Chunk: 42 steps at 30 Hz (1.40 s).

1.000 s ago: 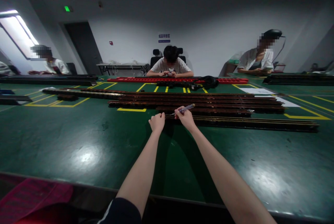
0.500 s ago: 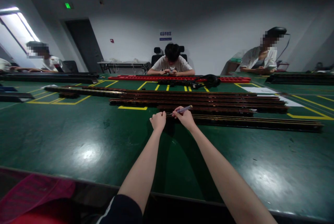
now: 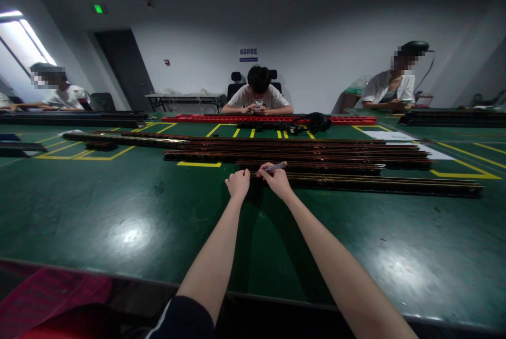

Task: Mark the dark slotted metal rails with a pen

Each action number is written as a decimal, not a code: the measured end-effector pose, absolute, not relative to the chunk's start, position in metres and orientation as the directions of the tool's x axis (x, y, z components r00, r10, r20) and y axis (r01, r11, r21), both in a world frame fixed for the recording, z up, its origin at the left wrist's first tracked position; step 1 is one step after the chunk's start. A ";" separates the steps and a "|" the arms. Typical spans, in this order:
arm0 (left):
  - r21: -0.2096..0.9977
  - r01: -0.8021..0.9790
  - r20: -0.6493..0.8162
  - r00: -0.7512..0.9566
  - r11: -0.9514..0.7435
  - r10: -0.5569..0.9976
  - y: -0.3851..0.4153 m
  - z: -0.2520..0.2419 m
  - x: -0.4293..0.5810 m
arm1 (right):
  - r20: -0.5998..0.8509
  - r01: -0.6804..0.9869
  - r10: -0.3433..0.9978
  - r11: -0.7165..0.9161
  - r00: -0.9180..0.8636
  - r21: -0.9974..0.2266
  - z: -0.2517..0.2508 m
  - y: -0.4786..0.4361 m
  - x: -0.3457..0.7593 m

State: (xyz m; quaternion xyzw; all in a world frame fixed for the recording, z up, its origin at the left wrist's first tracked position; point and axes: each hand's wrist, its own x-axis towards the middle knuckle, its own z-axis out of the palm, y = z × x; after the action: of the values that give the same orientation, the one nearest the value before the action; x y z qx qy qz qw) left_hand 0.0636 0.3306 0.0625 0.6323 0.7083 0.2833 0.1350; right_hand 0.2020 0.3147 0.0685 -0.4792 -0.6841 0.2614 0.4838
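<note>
My right hand (image 3: 277,181) is closed around a small screwdriver with a clear purple handle (image 3: 273,167), its tip pointing left at the end of the nearest long dark rail (image 3: 379,186). My left hand (image 3: 237,183) is curled in a fist right at that rail's left end, beside the tool tip; what its fingers pinch is hidden. Both arms reach forward over the green table (image 3: 118,212).
Several more long dark rails (image 3: 300,152) lie stacked behind the nearest one. A red rack (image 3: 269,119) lies at the far edge in front of a seated person (image 3: 258,97). Other people sit at far left (image 3: 59,95) and far right (image 3: 389,91). Yellow tape marks cross the table.
The screwdriver handle has dropped slightly and both hands stay at the rail's end. The view shifted a little as my head moved.
</note>
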 end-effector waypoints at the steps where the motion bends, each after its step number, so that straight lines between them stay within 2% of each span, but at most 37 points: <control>1: 0.575 0.817 0.165 -0.161 0.038 0.973 0.330 0.063 0.064 | 0.412 0.401 0.909 0.401 -0.063 -0.823 0.068 0.315 0.202; 30: 0.604 0.796 0.163 -0.171 0.039 0.972 0.332 0.062 0.063 | 0.353 0.419 0.936 0.324 -0.010 -0.848 0.080 0.305 0.202; 42: 0.622 0.783 0.180 -0.149 0.005 0.972 0.328 0.066 0.064 | 0.397 0.454 0.917 0.342 0.029 -0.823 0.077 0.309 0.207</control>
State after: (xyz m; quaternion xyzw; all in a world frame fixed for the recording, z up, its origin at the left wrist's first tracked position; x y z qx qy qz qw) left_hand 0.0644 0.3281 0.0656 0.6340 0.6921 0.3094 0.1531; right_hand 0.2074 0.3094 0.0774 -0.5230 -0.6555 0.2360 0.4910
